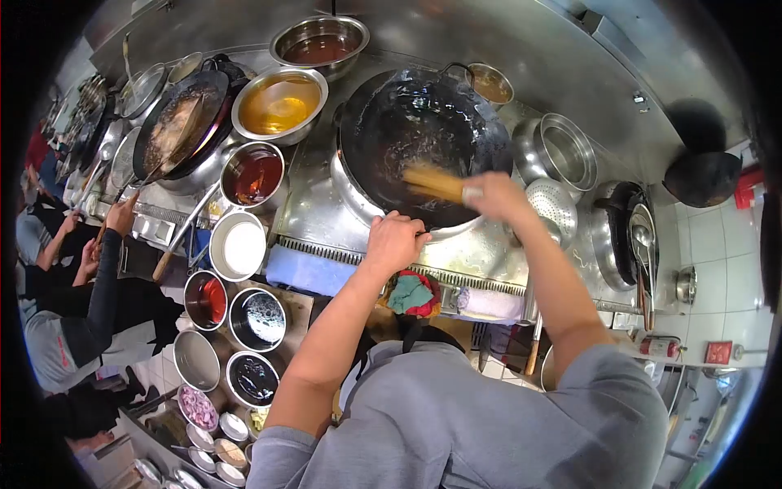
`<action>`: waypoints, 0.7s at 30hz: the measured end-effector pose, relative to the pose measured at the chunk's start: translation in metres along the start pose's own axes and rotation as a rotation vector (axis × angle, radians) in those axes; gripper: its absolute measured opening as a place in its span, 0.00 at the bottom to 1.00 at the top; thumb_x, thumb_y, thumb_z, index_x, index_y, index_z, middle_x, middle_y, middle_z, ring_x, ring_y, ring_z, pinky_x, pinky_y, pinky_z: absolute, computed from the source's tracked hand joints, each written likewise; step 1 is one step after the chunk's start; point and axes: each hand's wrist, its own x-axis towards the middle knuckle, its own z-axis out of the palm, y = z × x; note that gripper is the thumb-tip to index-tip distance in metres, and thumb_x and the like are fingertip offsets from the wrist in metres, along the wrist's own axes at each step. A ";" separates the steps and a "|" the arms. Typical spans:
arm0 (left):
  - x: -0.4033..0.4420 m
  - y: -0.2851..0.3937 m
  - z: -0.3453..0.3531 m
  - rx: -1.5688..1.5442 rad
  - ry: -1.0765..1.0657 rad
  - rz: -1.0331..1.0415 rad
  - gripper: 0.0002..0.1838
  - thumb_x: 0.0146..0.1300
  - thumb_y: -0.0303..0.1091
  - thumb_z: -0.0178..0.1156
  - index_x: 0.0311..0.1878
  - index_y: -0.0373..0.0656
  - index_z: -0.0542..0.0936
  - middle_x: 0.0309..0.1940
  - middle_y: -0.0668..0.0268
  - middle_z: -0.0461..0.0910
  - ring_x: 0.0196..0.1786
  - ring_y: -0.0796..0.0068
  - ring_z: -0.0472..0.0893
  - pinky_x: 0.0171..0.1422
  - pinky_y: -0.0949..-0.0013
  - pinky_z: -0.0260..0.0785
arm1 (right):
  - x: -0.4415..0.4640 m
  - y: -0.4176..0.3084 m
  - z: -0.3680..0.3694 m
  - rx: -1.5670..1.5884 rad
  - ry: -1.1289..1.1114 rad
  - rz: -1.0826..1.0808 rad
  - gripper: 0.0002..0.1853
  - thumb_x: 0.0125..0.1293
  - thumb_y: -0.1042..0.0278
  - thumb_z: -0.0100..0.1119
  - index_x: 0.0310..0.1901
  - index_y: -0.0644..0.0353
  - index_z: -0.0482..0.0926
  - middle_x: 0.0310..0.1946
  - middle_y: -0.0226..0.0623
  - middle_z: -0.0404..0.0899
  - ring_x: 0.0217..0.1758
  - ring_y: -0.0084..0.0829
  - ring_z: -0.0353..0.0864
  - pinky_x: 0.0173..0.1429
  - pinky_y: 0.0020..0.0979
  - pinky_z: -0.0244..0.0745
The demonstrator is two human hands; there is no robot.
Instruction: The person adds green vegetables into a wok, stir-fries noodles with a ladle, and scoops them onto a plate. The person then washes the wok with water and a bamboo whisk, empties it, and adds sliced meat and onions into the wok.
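Note:
A large dark wok (391,110) with water in its bottom sits on the steel stove. My left hand (394,243) is closed at the wok's near rim, with a small dark handle end showing by the fingers. In my right hand (498,198) is a bamboo brush (436,183), its bristles pointing left into the wok, slightly blurred. A folded blue cloth (309,270) lies left of my left forearm, and a bunched green and red cloth (412,295) is just below the wok.
Bowls of amber oil (281,104) and red liquid (253,175) stand left. Several pots and ingredient containers continue below them. A perforated ladle (551,209) and steel bowls (568,153) are right. At far left, a co-worker's hand (120,217) holds a tool by another wok (181,122).

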 end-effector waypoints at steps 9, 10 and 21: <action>0.002 -0.003 0.006 0.007 0.066 -0.019 0.13 0.54 0.46 0.63 0.32 0.47 0.85 0.32 0.67 0.80 0.45 0.66 0.76 0.47 0.56 0.66 | 0.059 -0.026 0.047 0.041 0.200 0.148 0.16 0.64 0.57 0.47 0.46 0.54 0.80 0.42 0.48 0.81 0.47 0.49 0.80 0.52 0.46 0.75; -0.001 -0.003 0.007 0.005 0.064 -0.013 0.13 0.54 0.46 0.64 0.32 0.47 0.85 0.33 0.67 0.79 0.45 0.66 0.76 0.47 0.56 0.66 | 0.042 -0.020 0.042 0.036 0.200 0.147 0.16 0.64 0.57 0.47 0.46 0.54 0.80 0.42 0.48 0.81 0.47 0.49 0.80 0.52 0.46 0.75; 0.000 -0.003 0.008 -0.018 0.081 -0.034 0.13 0.53 0.46 0.64 0.31 0.46 0.84 0.32 0.66 0.76 0.45 0.64 0.74 0.47 0.56 0.66 | 0.064 -0.010 0.063 0.075 0.252 0.103 0.15 0.62 0.58 0.47 0.41 0.56 0.81 0.42 0.50 0.80 0.45 0.50 0.81 0.52 0.47 0.75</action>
